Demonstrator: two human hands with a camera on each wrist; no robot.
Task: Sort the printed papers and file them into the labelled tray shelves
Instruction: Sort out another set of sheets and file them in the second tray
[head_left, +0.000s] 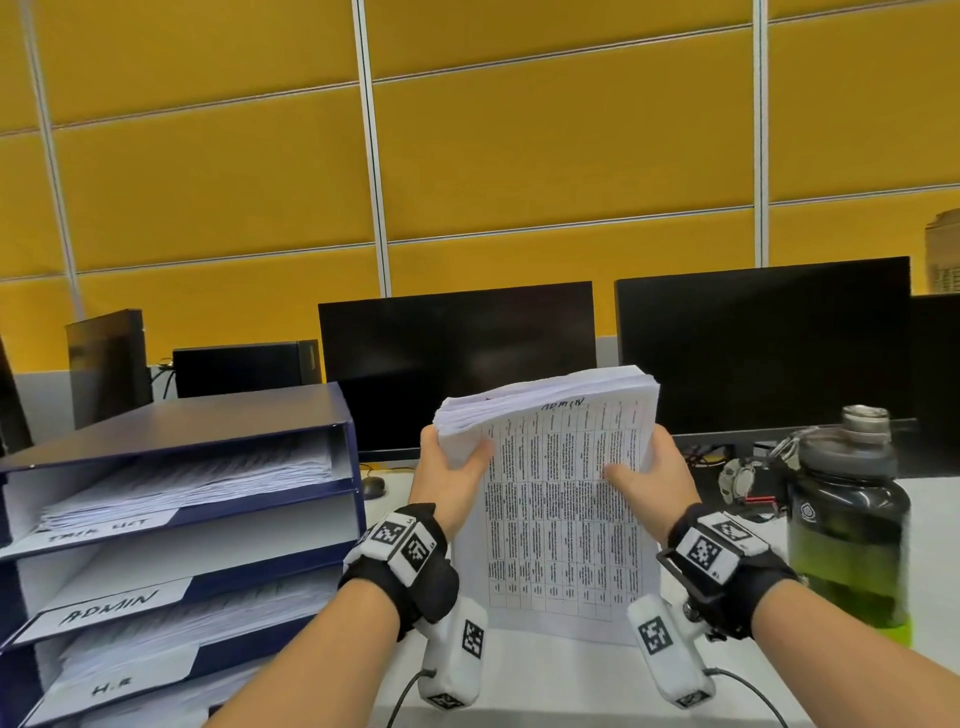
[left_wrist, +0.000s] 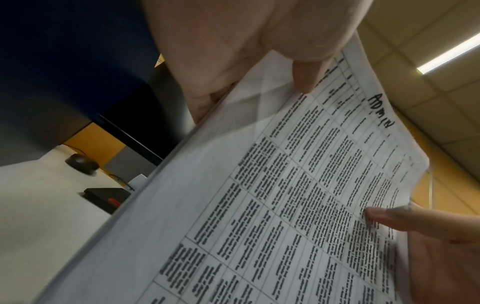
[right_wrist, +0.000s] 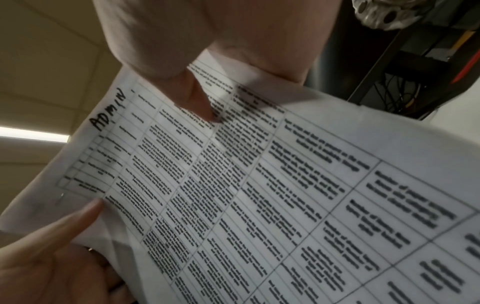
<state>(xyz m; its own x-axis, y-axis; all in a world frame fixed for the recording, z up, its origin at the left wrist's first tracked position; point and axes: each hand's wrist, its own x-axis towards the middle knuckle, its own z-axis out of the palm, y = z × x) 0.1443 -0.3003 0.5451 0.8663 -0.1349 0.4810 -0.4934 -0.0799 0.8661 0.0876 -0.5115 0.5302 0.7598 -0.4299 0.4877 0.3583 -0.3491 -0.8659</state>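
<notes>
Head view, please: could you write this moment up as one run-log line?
paper stack: upright on desk, top sheet handwritten ADMIN | left hand: holds stack | right hand: holds stack | ADMIN shelf: at left | filing: not yet done

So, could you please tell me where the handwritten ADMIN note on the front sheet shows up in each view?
Head: handwritten ADMIN note, centre, at the front sheet's top edge.
Left wrist: upper right, running diagonally.
Right wrist: upper left, running diagonally.
Shared landmark: the right thumb pressing on the printed table.
</notes>
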